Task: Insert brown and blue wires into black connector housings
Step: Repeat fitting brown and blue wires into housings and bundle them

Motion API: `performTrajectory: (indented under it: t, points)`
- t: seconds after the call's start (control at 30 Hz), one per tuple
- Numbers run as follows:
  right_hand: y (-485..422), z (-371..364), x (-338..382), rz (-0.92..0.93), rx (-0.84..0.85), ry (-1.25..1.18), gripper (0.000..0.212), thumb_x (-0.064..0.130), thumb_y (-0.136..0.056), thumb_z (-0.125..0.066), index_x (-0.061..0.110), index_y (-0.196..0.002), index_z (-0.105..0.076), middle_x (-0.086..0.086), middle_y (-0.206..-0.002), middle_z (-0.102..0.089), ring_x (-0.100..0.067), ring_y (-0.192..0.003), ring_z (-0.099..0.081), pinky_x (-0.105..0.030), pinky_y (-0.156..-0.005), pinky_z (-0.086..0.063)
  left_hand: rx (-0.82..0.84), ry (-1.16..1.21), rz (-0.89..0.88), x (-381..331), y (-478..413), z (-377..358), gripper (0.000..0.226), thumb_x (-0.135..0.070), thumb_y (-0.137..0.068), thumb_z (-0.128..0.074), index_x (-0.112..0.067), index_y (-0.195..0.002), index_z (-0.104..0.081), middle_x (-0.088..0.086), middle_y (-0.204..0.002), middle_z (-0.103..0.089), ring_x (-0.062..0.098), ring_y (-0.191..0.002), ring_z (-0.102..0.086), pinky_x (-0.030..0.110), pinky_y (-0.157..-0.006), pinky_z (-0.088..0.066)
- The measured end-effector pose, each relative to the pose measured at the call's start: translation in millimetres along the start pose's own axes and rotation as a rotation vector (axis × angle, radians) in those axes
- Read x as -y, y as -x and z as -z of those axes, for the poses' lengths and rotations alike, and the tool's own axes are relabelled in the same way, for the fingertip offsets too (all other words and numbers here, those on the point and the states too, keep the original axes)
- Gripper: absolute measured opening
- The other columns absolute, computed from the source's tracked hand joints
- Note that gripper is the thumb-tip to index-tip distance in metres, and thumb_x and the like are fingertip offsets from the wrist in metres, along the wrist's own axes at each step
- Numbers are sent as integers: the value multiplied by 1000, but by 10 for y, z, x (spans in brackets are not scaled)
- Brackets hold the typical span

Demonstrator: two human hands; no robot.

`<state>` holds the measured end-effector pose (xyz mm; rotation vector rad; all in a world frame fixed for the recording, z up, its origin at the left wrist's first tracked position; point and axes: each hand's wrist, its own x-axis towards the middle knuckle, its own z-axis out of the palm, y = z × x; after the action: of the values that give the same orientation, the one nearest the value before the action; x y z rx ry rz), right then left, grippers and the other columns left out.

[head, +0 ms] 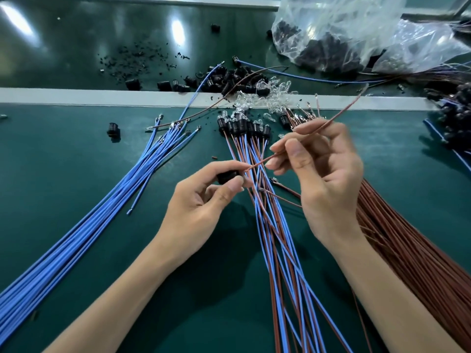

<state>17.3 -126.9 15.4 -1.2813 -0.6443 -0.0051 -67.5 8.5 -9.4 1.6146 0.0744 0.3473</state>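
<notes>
My left hand (204,200) pinches a black connector housing (228,176) between thumb and fingers above the green mat. My right hand (323,179) holds a single brown wire (341,113) between thumb and fingertips; its near end reaches the housing at my left fingertips, and its far end sticks up to the right, blurred. Below both hands lies a row of finished housings (244,127) with brown and blue wires running toward me. A fan of loose blue wires (122,189) lies at left, a thick bundle of brown wires (407,250) at right.
Loose black housings (229,80) and clear bulbs (270,95) are heaped along a grey strip (76,96) at the back. A clear plastic bag (356,34) of black parts sits at back right. One housing (113,129) stands alone at left. More dark parts pile at the right edge.
</notes>
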Motion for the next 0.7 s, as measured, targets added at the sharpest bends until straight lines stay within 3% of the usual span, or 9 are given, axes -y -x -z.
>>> performTrajectory:
  t: [0.1,0.3,0.43,0.57,0.7]
  points:
    - [45,-63,-5,-24,32,-14,11,10,-91,-55,18,-94,-49,-1,-81,-69,-16,-64,-68,-21,-61,-52,40,10,-23,5,0,-16,18,-16,-88,-54,-21,-104,-60,-16,-86,-71,-2,-81,-64,15,-77,-48]
    - [106,-118,-27,-126,56,-28,13,3,-88,-58,15,-88,-54,-2,-78,-69,-15,-63,-67,-22,-59,-54,103,14,-19,15,6,-42,19,-26,-89,-52,-20,-105,-58,-14,-93,-71,1,-90,-67,10,-79,-46]
    - [91,-69,-37,-153,60,29,12,4,-84,-64,14,-85,-58,-2,-76,-71,-14,-67,-69,-22,-63,-54,38,-180,-25,58,-9,-23,13,-35,-86,-56,-34,-97,-63,-6,-88,-65,6,-72,-56,13,-69,-41]
    - [76,-27,-74,-125,119,257,14,6,-78,-73,16,-79,-64,-1,-76,-70,-12,-73,-69,-26,-69,-55,18,-234,-79,54,-20,-15,10,-27,-87,-56,-31,-92,-64,-6,-79,-53,-1,-62,-44,8,-60,-31]
    - [69,-18,-110,-184,171,284,6,13,-80,-72,17,-81,-68,0,-79,-71,-14,-75,-68,-31,-71,-55,7,-256,-85,52,-25,-16,7,-28,-87,-58,-32,-90,-63,-2,-77,-54,-2,-60,-44,7,-59,-32]
